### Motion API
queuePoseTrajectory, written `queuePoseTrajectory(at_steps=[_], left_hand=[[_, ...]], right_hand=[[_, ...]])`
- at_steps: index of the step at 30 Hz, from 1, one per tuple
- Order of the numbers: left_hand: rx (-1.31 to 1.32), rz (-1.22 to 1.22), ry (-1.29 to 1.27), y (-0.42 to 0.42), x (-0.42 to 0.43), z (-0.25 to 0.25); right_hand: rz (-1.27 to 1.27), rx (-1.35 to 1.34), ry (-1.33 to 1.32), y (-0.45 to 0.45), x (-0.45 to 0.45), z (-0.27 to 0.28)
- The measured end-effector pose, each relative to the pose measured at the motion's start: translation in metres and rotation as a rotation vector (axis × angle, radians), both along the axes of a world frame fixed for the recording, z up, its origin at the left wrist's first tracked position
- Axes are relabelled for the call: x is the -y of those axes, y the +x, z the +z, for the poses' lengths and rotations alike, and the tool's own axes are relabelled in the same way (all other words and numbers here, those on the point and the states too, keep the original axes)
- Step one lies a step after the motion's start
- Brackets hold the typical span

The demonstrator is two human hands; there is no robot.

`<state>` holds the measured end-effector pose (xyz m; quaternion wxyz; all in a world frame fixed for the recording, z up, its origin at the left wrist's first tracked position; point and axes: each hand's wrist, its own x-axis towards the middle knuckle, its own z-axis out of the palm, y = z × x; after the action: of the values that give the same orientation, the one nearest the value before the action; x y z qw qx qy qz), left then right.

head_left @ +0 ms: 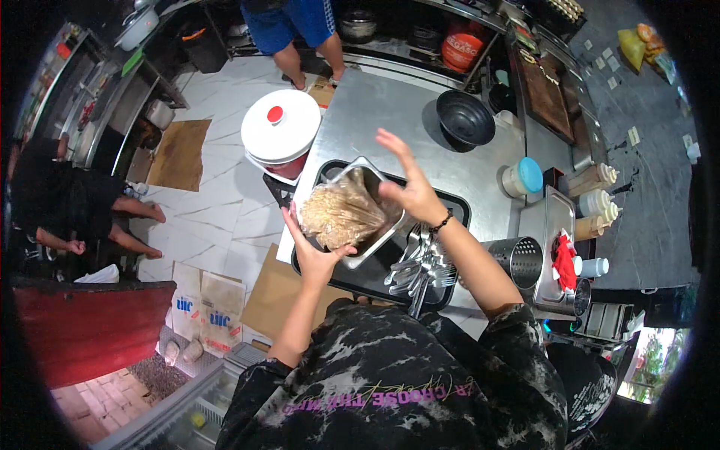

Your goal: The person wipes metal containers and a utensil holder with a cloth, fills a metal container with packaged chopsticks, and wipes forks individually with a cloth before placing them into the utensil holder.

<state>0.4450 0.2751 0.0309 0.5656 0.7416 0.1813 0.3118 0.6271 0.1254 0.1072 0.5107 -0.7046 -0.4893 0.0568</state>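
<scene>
From the head view, here is the left hand [318, 261], cupped under the near left side of a clear bag [331, 213] packed with pale, crumbly-looking stuff, its thumb and fingers spread wide around it. The bag is at the left end of the metal pan [363, 259], covering much of its opening, with the loose plastic gathered towards the right. And the right hand [414, 193], dark bracelet [442, 222] at the wrist, is up over the pan's right side, open wide, fingers apart; whether it touches the plastic, I cannot tell.

The pan sits over a black tray [352, 288] on the steel table [375, 97], and just to its right there's a heap of forks and spoons [424, 264]. Far right, a black bowl [466, 120]; nearer, a tub [523, 178] with a blue lid, then a perforated metal holder [517, 262]. Sauce bottles [594, 202] line up further right, a red cloth [564, 262] near them. Over on the left, beside the table, a white-lidded bucket [282, 135]. One person in blue shorts [291, 27] stands at the far side, another in dark clothes [64, 187] at far left.
</scene>
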Motion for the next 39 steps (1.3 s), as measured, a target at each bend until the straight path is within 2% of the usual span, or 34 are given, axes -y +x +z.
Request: queuePoseTrajectory(at_steps=[2, 3, 5, 6, 8, 9, 10, 11, 12, 13, 14, 15, 17, 18, 19, 20, 23, 24, 26, 28, 29, 31, 33, 36, 38, 39], left_hand=[[0.061, 0.019, -0.07, -0.004, 0.004, -0.006], [0.12, 0.04, -0.139, -0.006, 0.007, -0.01], [0.111, 0.019, -0.21, -0.015, 0.013, -0.025], [0.099, -0.002, -0.274, -0.021, 0.016, -0.031], [0.025, -0.046, -0.348, -0.031, 0.029, -0.033], [-0.031, -0.107, -0.416, -0.034, 0.033, -0.038], [-0.089, -0.174, -0.483, -0.035, 0.037, -0.042], [-0.068, -0.177, -0.465, -0.034, 0.04, -0.047], [-0.03, -0.093, -0.078, -0.033, 0.036, -0.065], [-0.169, -0.045, -0.222, -0.045, 0.028, -0.094], [-0.093, -0.056, -0.517, -0.043, 0.023, -0.087], [-0.154, -0.036, -0.684, -0.043, 0.015, -0.082], [-0.053, -0.001, -0.564, -0.029, 0.027, -0.001], [-0.052, -0.073, -0.577, -0.028, 0.022, -0.003], [0.021, -0.176, -0.569, -0.039, 0.002, -0.019], [0.089, -0.267, -0.558, -0.039, -0.009, -0.022], [0.087, -0.432, -0.45, -0.031, 0.011, 0.059], [0.075, -0.415, -0.46, -0.024, 0.035, 0.093], [0.072, -0.404, -0.458, -0.014, 0.068, 0.119], [0.022, -0.545, -0.388, -0.008, 0.097, 0.13], [0.03, -0.56, -0.377, -0.004, 0.116, 0.134], [0.016, -0.8, -0.32, 0.007, 0.164, 0.144], [-0.012, -0.921, -0.328, 0.012, 0.234, 0.166], [-0.19, -1.085, -0.353, 0.037, 0.341, 0.18], [-0.113, -1.216, -0.428, 0.044, 0.43, 0.205], [-0.075, -1.244, -0.407, 0.047, 0.459, 0.201]], right_hand=[[-0.397, -0.169, 0.008, 0.004, 0.006, -0.012], [-0.399, -0.166, 0.004, 0.006, 0.01, -0.018], [-0.389, -0.486, -0.331, 0.011, 0.019, -0.035], [-0.314, -0.389, -0.289, 0.013, 0.02, -0.049], [-0.297, -0.436, -0.417, 0.015, 0.019, -0.06], [-0.287, -0.31, -0.457, 0.02, 0.018, -0.066], [-0.271, -0.306, -0.591, 0.023, 0.014, -0.057], [-0.225, -0.382, -0.641, 0.023, 0.012, -0.048], [-0.19, -0.462, -0.687, 0.021, 0.01, -0.036], [-0.179, -0.461, -0.638, 0.016, 0.011, -0.029], [-0.184, -0.454, -0.593, 0.009, 0.014, -0.024], [-0.181, -0.438, -0.616, 0.007, 0.018, -0.021], [-0.232, -0.449, -0.437, -0.007, 0.032, -0.005], [-0.25, -0.485, -0.46, -0.012, 0.042, 0.012], [-0.25, -0.439, -0.373, -0.019, 0.053, 0.01], [-0.267, -0.534, -0.367, -0.029, 0.068, 0.035], [-0.305, -0.51, -0.202, -0.054, 0.116, 0.064], [-0.301, -0.552, -0.174, -0.063, 0.137, 0.079], [-0.259, -0.743, -0.112, -0.081, 0.186, 0.105], [-0.28, -0.946, -0.049, -0.102, 0.24, 0.134], [-0.293, -1.02, 0.035, -0.114, 0.268, 0.134], [-0.383, -1.162, 0.182, -0.137, 0.324, 0.125], [-0.452, -1.175, 0.376, -0.165, 0.387, 0.127], [-0.601, -1.211, 0.61, -0.21, 0.478, 0.142], [-0.632, -1.13, 0.688, -0.236, 0.542, 0.135], [-0.763, -1.118, 0.699, -0.247, 0.57, 0.134]])
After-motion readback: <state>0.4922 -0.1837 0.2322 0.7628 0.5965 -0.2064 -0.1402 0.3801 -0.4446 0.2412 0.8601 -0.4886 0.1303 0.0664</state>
